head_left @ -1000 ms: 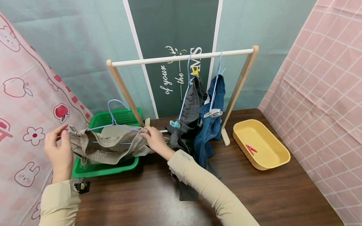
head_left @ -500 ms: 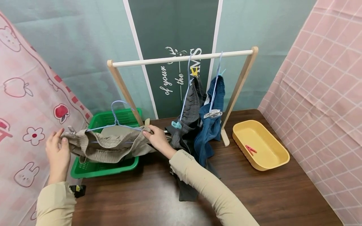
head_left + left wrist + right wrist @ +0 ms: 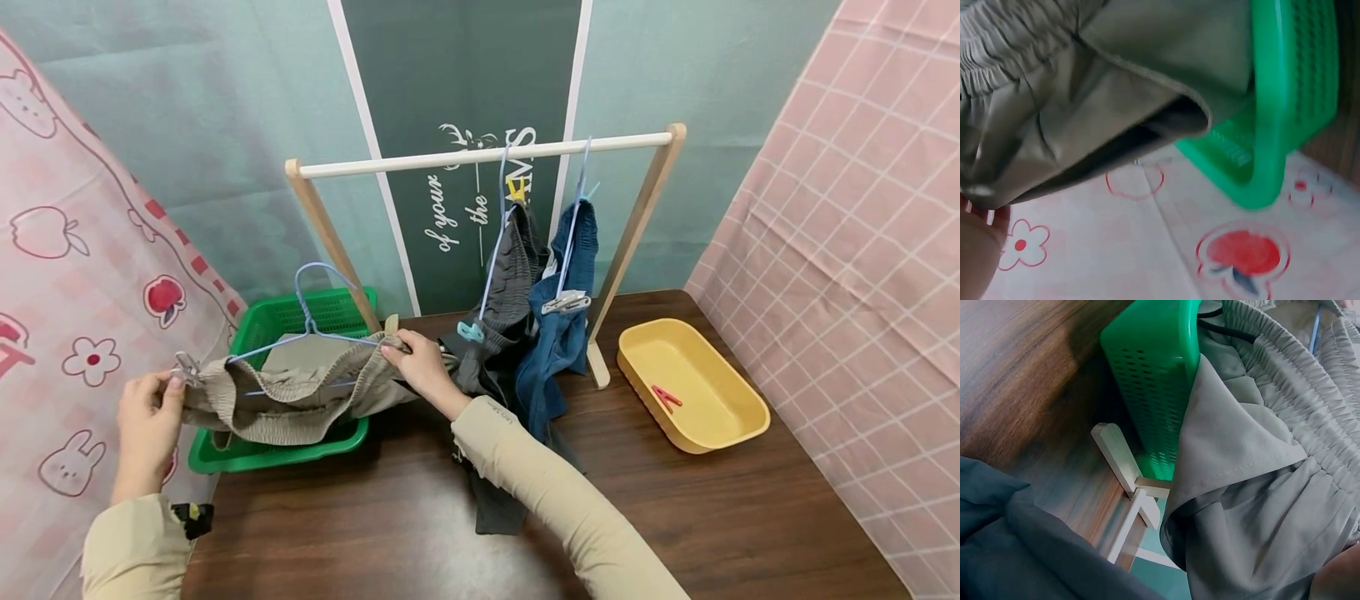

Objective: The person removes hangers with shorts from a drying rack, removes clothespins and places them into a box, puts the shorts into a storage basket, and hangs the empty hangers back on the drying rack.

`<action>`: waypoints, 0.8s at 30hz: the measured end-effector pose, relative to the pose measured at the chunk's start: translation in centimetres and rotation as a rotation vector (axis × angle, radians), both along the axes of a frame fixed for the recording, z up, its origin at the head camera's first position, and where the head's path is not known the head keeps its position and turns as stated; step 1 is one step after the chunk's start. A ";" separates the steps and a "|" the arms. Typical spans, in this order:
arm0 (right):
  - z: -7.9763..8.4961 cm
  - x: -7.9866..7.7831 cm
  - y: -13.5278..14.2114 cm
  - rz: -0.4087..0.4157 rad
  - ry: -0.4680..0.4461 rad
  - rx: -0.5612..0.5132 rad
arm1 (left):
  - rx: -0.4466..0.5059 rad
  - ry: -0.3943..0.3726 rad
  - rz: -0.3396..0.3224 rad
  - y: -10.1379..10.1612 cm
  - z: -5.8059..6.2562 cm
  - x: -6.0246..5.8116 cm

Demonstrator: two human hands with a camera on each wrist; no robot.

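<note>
Grey-beige pants (image 3: 300, 422) with a gathered elastic waistband stretch between my two hands above the green basket. A light blue hanger (image 3: 310, 327) runs inside the waistband, its hook pointing up. My left hand (image 3: 147, 417) pinches the waistband's left end between thumb and fingers, just below a greyish clothespin (image 3: 188, 369) clipped there. At the other end, my right hand (image 3: 422, 367) grips the waistband together with the hanger's arm. In the left wrist view, fingertips (image 3: 999, 219) show at the fabric's lower edge. The right wrist view shows the pants' hanging folds (image 3: 1247, 531), with most of that hand hidden.
The green basket (image 3: 277, 461) stands at the left beneath the pants. A wooden rack with a white rail (image 3: 420, 158) carries dark grey pants (image 3: 510, 275) and blue pants (image 3: 577, 250) on hangers. A yellow tub (image 3: 720, 367) holding a red clothespin (image 3: 666, 398) sits at the right.
My left hand has lowered from beside the clothespin to the waistband end below it, and that end has dropped slightly. My right hand has shifted slightly right, keeping its grip.
</note>
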State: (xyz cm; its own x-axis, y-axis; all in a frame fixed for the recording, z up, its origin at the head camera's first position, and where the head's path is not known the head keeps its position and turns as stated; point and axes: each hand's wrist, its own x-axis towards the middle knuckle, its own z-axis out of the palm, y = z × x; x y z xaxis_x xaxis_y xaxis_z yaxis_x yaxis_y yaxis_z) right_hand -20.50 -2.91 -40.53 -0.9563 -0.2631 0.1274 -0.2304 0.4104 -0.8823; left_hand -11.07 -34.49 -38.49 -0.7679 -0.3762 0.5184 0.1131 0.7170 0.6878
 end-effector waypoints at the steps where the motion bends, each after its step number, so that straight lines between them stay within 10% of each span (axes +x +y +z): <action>1: 0.0 0.0 0.0 -0.002 0.003 -0.002 | -0.026 -0.012 0.014 0.0 0.0 0.1; 24: -0.1 -0.3 0.4 0.040 -0.010 -0.007 | 0.228 0.195 0.223 -1.1 0.0 1.7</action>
State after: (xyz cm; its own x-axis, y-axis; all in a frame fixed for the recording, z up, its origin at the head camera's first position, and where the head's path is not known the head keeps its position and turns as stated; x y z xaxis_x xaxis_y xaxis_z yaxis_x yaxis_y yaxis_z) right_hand -20.76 -2.54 -40.66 -0.9462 -0.3004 0.1200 -0.2379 0.3950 -0.8873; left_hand -9.36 -35.58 -38.50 -0.5495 -0.6457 0.5303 0.1159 0.5696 0.8137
